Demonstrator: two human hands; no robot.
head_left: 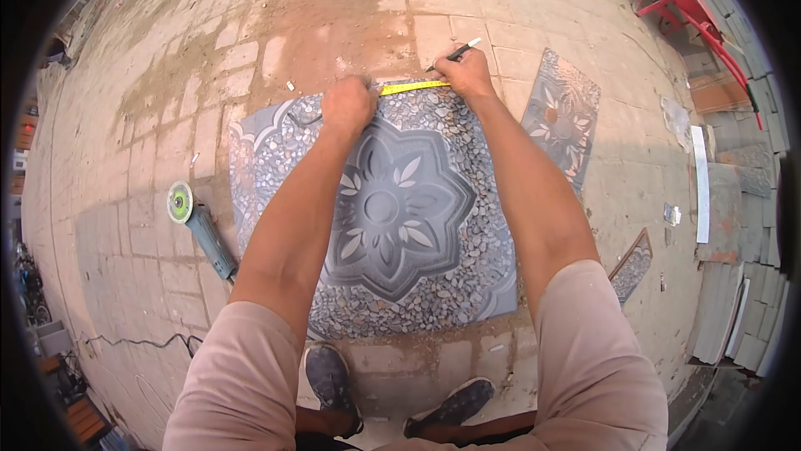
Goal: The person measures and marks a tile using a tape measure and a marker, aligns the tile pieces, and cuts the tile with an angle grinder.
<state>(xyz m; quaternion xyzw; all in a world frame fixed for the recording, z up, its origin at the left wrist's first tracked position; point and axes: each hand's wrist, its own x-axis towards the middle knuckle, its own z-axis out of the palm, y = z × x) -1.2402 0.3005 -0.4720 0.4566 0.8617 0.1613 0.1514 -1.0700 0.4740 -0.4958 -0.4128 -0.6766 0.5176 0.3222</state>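
1. Yellow tape measure [415,86] spans part of the upper edge of the pebble-patterned floral tile [381,206], centre of the frame; measuring seems underway.
2. Left hand [349,104] is closed at the tape's left end; right hand [470,74] pinches a pen [460,51], its fingers by the other end.
3. Accurate reading calls for straight, taut tape.
4. Angle grinder [209,238] lies left of centre, cut tile piece [563,117] upper right; neither obstructs the hands.

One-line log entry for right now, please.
left hand: on tape measure | right hand: holds marker, at tape's other end | tile: flat, under tape
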